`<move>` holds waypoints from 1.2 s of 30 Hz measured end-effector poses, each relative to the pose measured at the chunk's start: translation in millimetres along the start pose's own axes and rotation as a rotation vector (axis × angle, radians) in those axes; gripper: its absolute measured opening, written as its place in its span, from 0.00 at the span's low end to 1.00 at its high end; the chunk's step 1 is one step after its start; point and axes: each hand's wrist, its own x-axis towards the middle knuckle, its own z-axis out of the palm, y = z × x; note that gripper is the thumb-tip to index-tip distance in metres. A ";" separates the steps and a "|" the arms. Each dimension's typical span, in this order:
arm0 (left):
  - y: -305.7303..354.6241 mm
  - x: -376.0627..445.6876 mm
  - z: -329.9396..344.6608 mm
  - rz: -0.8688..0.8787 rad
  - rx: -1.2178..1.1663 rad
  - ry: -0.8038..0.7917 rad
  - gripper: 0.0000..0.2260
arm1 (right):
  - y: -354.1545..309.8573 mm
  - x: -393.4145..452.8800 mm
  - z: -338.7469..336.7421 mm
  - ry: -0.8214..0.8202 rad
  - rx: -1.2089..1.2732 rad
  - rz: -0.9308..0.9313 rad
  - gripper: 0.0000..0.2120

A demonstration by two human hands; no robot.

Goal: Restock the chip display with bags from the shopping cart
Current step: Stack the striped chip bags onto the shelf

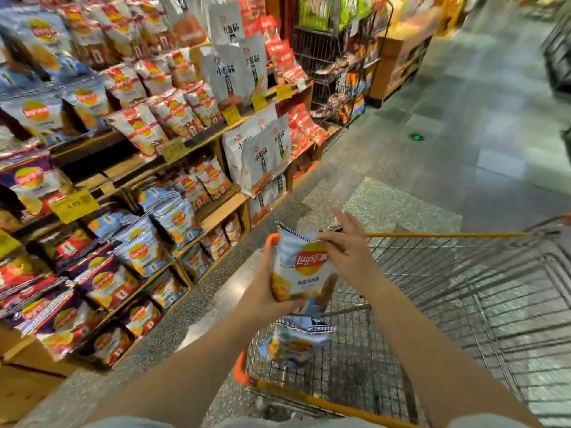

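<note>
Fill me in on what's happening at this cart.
A person stands over a wire shopping cart beside the chip display. The left hand grips a pale blue chip bag from below while the right hand touches its upper edge. Another blue bag lies in the cart.

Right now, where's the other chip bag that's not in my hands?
The spare chip bag lies inside the shopping cart at its near-left corner, directly below the bag held in your left hand.

Pale blue Lay's bag [301, 267] held upright above cart [463, 304], another bag [298, 341] lying inside
</note>
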 end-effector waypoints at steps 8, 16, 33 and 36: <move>1.3 7.6 -19.3 -0.061 -0.173 0.144 0.48 | -10.4 9.1 20.1 0.142 0.210 0.092 0.27; -2.9 -15.6 -78.8 -0.051 -0.224 0.381 0.40 | -28.0 -6.7 96.8 -0.264 0.482 0.239 0.36; -67.4 -168.9 -245.6 -0.191 -0.234 0.666 0.44 | -184.2 -34.3 286.6 -0.542 0.531 0.216 0.43; -73.9 -182.1 -260.9 -0.186 -0.238 0.683 0.49 | -201.6 -39.2 304.5 -0.544 0.538 0.216 0.39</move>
